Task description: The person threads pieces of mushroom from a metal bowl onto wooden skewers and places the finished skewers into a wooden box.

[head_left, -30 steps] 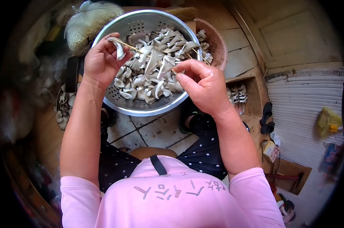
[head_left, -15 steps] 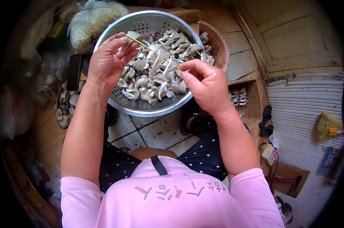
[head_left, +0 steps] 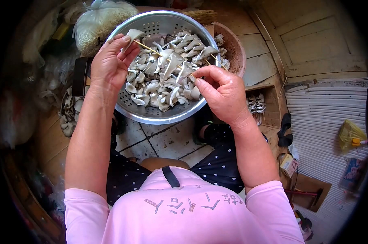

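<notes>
A thin wooden skewer slants over a metal colander heaped with torn oyster mushroom pieces. Its lower right end is pinched between the thumb and index finger of my right hand. Pale mushroom pieces are threaded along its middle. At the far left end, my left hand pinches one oyster mushroom piece right at the skewer's tip. More thin sticks show just behind my right fingers, over the colander's right edge.
A pink basin with mushroom bits stands behind the colander on the right. Beside it, a wooden box holds skewered mushrooms. A filled plastic bag sits at the upper left, and more mushrooms lie left of my forearm.
My left hand has shifted slightly left, and its mushroom piece now stands higher and tilted at the skewer's tip. My right hand has barely moved.
</notes>
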Motion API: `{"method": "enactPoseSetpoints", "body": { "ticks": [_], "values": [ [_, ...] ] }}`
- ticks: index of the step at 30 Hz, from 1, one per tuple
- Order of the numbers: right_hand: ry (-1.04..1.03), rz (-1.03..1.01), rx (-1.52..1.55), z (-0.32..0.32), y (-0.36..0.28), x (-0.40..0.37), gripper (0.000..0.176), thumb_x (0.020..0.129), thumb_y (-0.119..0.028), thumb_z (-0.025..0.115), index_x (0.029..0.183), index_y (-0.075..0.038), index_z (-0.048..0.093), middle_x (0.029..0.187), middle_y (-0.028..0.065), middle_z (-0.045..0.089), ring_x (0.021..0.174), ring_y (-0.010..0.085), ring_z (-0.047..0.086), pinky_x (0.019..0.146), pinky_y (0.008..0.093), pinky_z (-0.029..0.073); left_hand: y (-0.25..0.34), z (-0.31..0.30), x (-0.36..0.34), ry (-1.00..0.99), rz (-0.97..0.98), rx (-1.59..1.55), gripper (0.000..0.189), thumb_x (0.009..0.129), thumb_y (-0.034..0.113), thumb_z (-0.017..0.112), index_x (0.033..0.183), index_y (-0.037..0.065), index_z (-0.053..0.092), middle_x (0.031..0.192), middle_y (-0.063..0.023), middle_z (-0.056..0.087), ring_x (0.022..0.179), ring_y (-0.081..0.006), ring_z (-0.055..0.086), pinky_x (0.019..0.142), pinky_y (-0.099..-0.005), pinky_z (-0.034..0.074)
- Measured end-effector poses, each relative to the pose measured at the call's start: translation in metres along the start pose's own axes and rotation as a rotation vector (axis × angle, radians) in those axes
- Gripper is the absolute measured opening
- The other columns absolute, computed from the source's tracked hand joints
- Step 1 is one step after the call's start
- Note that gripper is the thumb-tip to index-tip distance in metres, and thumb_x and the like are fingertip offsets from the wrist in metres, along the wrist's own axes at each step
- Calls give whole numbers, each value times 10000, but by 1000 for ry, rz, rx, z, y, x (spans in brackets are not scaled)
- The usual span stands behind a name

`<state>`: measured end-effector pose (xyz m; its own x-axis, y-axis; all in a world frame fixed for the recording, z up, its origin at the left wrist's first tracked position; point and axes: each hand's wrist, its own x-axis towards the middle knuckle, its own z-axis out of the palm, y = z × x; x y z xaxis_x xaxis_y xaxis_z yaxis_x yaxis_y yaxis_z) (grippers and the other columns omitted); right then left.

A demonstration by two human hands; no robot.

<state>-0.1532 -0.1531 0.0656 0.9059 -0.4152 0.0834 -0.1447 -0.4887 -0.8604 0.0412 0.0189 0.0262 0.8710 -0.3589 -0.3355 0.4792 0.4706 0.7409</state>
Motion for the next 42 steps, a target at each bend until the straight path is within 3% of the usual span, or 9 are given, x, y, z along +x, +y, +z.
{"method": "enactPoseSetpoints", "body": {
  "ticks": [5, 7, 11, 13, 20, 28, 32, 36, 42],
  "values": [
    [10, -42, -42, 1, 0, 0, 155, 793, -70, 638, 928, -17, 690, 772, 118, 689, 649, 170, 653, 606, 286, 509, 1, 7, -8, -9, -3, 132, 257, 847, 14, 678, 1063, 15, 539, 951, -125, 649, 884, -246, 674, 826, -350, 582],
    [9, -69, -91, 0, 1, -1, 135, 836, -36, 637, 958, -12, 692, 783, 32, 671, 674, 81, 595, 621, 229, 478, 0, 10, -12, 7, -45, 163, 287, 846, 28, 686, 1083, 13, 527, 958, -127, 646, 882, -241, 674, 807, -337, 583],
    [16, -80, -103, 3, 7, 0, 137, 830, -27, 634, 952, -12, 694, 797, 40, 676, 688, 88, 607, 634, 233, 485, -7, 13, -20, -20, -105, 194, 305, 842, 36, 692, 1095, 17, 523, 955, -112, 642, 884, -219, 667, 795, -331, 581],
    [35, -89, -9, 9, 8, 0, 144, 776, -51, 635, 905, -11, 683, 818, 137, 692, 712, 228, 677, 655, 314, 525, -14, 19, -30, -43, -149, 212, 297, 843, 40, 692, 1088, 21, 527, 950, -103, 640, 878, -210, 662, 792, -329, 577],
    [41, -116, -61, 9, 8, 2, 136, 778, -54, 640, 902, -13, 679, 819, 145, 688, 730, 257, 676, 670, 321, 526, -19, 20, -33, -65, -176, 269, 308, 845, 84, 698, 1113, 33, 556, 941, -64, 653, 889, -181, 657, 798, -330, 559],
    [103, 29, -1, -2, 2, 6, 147, 800, -62, 638, 933, -20, 685, 746, 96, 668, 655, 136, 625, 624, 273, 501, -19, 18, -22, -6, -117, 246, 309, 877, 145, 654, 1134, 15, 541, 930, -79, 643, 871, -203, 661, 777, -343, 550],
    [104, -26, -28, -1, 6, 6, 151, 802, -64, 641, 939, -18, 683, 718, 87, 655, 624, 135, 608, 606, 279, 492, -46, 6, -16, -249, -202, 823, 226, 855, 182, 679, 983, 2, 633, 823, -57, 647, 684, -123, 615, 608, -285, 508],
    [77, -28, -20, 2, 4, 3, 142, 803, -64, 637, 929, -19, 682, 721, 109, 662, 620, 163, 625, 606, 290, 496, -68, 17, -39, -477, -151, 1767, 306, 775, 325, 717, 906, 49, 702, 877, -147, 700, 818, -286, 679, 745, -395, 530],
    [76, -30, -30, 0, 4, 3, 132, 800, -68, 636, 915, -20, 680, 749, 138, 677, 647, 198, 657, 616, 306, 506, -70, 15, -36, -518, -162, 1860, 278, 785, 298, 676, 926, 61, 710, 879, -151, 700, 859, -314, 674, 770, -414, 525]
  ]
}}
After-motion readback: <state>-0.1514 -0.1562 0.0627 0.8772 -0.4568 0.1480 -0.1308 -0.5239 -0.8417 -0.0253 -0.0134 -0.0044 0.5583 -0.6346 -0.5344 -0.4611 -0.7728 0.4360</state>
